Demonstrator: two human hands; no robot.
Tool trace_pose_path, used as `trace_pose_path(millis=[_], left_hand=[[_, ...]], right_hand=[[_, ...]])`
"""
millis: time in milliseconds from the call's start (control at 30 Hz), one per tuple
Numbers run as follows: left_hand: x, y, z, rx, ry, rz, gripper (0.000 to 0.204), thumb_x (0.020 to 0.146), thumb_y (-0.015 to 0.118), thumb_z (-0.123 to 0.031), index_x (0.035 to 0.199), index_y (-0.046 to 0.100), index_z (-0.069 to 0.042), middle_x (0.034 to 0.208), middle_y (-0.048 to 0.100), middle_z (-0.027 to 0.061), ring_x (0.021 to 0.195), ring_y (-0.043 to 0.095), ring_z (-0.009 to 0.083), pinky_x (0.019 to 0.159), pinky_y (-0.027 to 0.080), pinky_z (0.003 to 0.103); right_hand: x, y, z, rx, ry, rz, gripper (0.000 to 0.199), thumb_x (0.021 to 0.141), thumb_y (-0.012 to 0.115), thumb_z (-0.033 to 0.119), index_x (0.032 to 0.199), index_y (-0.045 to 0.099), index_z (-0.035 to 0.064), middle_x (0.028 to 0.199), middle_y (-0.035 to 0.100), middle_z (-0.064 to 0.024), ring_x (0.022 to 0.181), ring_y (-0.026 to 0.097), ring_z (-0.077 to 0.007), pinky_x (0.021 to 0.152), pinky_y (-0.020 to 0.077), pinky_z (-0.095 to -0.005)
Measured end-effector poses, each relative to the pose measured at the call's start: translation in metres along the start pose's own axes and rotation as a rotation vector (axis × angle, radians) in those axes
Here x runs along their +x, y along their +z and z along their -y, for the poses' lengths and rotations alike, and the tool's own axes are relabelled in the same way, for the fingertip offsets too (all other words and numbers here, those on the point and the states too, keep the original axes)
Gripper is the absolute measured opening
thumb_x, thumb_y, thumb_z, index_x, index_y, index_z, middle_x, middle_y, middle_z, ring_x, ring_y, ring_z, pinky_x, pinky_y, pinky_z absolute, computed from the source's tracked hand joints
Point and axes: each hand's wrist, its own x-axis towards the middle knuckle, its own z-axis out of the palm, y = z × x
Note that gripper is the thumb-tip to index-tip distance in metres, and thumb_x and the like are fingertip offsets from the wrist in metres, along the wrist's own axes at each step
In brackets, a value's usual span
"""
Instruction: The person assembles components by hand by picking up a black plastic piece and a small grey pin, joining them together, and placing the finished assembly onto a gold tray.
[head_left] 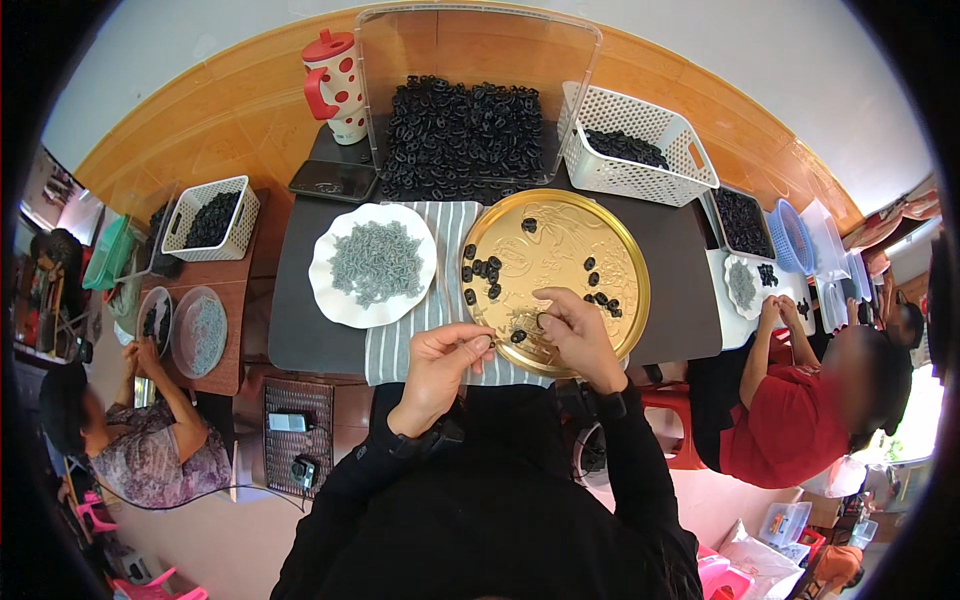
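My right hand (578, 335) pinches a small black ring (545, 318) over the gold tray (620, 250) (light, stiff, easily dropped, I judge); left hand (437, 365) fingers curl narrow, apparently empty.

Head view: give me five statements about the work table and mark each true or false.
1. The gold round tray holds scattered small black pieces. True.
2. The white plate beside it holds red beads. False: it holds a heap of small grey pieces.
3. The right hand is over the gold tray's near part. True.
4. The polka-dot mug lies tipped over on the tray. False: it stands upright at the table's far side.
5. The left hand rests inside the white basket. False: it is at the tray's near rim.
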Motion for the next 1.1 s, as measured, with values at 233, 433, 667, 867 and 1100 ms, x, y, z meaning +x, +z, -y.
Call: trace_pose_path(millis=[233,433,667,867,1100], left_hand=[[0.000,0.009,0.004,0.008,-0.024,0.044,0.015,0.088,0.059,0.001,0.100,0.066,0.005,0.084,0.067,0.0100,0.071,0.062,0.0124,0.059,0.046,0.022],[0.001,0.013,0.004,0.021,-0.038,0.064,0.016,0.088,0.058,0.001,0.101,0.065,0.005,0.086,0.067,0.0106,0.074,0.063,0.0133,0.060,0.047,0.021],[0.001,0.017,0.002,0.031,-0.060,0.033,0.015,0.088,0.060,-0.002,0.100,0.067,0.003,0.080,0.066,0.0085,0.067,0.057,0.0094,0.061,0.045,0.021],[0.002,0.013,0.005,0.027,-0.053,0.056,0.015,0.088,0.058,0.000,0.101,0.066,0.005,0.085,0.067,0.0108,0.073,0.063,0.0125,0.060,0.047,0.021],[0.003,0.013,0.007,0.018,-0.069,0.038,0.015,0.088,0.059,0.001,0.101,0.066,0.005,0.085,0.067,0.0106,0.073,0.063,0.0125,0.060,0.047,0.021]], right_hand=[[-0.018,0.004,0.012,0.940,0.104,-0.038,0.020,0.090,0.051,-0.002,0.109,0.061,-0.0011,0.086,0.061,-0.0042,0.074,0.056,-0.0107,0.068,0.0457,-0.0227],[-0.021,0.005,0.005,0.843,0.063,-0.034,0.017,0.089,0.054,-0.003,0.106,0.057,-0.0018,0.088,0.062,-0.0057,0.076,0.059,-0.0112,0.069,0.0469,-0.0227],[-0.022,0.013,0.016,0.454,0.000,-0.166,0.020,0.088,0.053,-0.005,0.107,0.057,-0.0009,0.083,0.063,-0.0047,0.072,0.060,-0.0097,0.065,0.0472,-0.0196],[-0.019,0.005,-0.006,0.477,0.086,-0.077,0.019,0.089,0.054,-0.002,0.107,0.060,-0.0012,0.081,0.064,-0.0053,0.068,0.058,-0.0079,0.063,0.0466,-0.0192],[-0.020,0.008,-0.005,0.639,0.019,-0.108,0.016,0.090,0.054,0.000,0.104,0.060,-0.0028,0.081,0.064,-0.0064,0.065,0.057,-0.0079,0.058,0.0458,-0.0192]])
